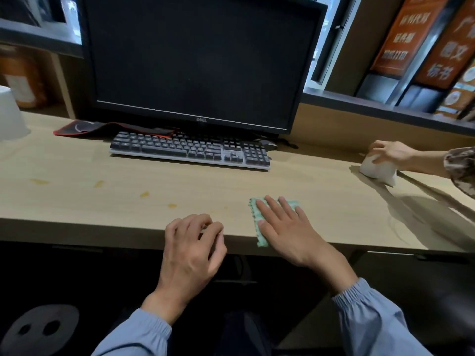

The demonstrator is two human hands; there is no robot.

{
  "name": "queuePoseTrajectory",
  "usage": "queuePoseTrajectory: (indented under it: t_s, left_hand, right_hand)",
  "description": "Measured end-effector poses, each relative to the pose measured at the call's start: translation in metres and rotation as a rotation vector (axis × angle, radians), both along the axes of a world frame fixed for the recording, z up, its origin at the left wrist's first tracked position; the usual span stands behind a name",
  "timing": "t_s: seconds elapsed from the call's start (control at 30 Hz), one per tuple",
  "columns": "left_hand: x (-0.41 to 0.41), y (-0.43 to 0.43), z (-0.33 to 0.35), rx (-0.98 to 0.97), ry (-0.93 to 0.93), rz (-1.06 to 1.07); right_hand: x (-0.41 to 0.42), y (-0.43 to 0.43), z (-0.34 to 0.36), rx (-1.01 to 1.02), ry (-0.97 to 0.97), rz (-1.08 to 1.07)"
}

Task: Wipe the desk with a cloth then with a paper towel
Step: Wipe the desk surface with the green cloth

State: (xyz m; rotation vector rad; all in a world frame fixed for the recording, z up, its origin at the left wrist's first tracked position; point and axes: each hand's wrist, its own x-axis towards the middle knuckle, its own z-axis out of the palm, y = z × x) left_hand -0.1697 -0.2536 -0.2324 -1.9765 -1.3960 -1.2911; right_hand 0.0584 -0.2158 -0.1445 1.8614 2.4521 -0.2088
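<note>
A light green cloth (pixel 257 219) lies flat on the wooden desk (pixel 102 201) near its front edge, right of centre. My right hand (pixel 285 227) presses on it with straight, spread fingers, covering most of it. My left hand (pixel 190 247) hovers at the desk's front edge left of the cloth, fingers loosely curled and holding nothing. Several yellowish stains (pixel 144 194) mark the desk to the left. At the far right, another person's hand (pixel 390 152) grips a white paper towel wad (pixel 377 170) on the desk.
A dark keyboard (pixel 190 150) sits in front of a black monitor (pixel 200 60). A red-edged mouse pad (pixel 102 128) lies folded behind the keyboard's left end, and a mouse (pixel 267 144) sits behind its right end. A white upturned cup (pixel 10 114) stands far left.
</note>
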Motion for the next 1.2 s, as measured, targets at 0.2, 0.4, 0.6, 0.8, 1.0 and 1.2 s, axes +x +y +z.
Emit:
queuePoseTrajectory:
  t_s: [0.2,0.4,0.6,0.8,1.0,1.2]
  left_hand:
    - [-0.003,0.013,-0.027,0.069,0.005,-0.004]
    - [-0.001,0.024,-0.034,0.129,0.032,0.032]
    - [-0.003,0.022,-0.034,0.135,0.031,0.017]
    - [-0.004,0.024,-0.034,0.145,0.033,0.018]
    - [-0.008,0.021,-0.036,0.138,0.038,0.002]
    - [-0.011,0.014,-0.034,0.081,0.025,-0.031]
  right_hand:
    - [-0.03,0.027,0.001,-0.029,0.011,0.009]
    - [-0.043,0.077,0.003,-0.053,0.02,0.005]
    - [-0.059,0.12,0.005,-0.038,0.03,-0.033]
    - [-0.064,0.129,0.006,-0.039,0.023,-0.053]
    - [-0.064,0.112,0.006,-0.028,0.016,-0.028]
    - [-0.063,0.074,0.001,-0.032,0.012,-0.001]
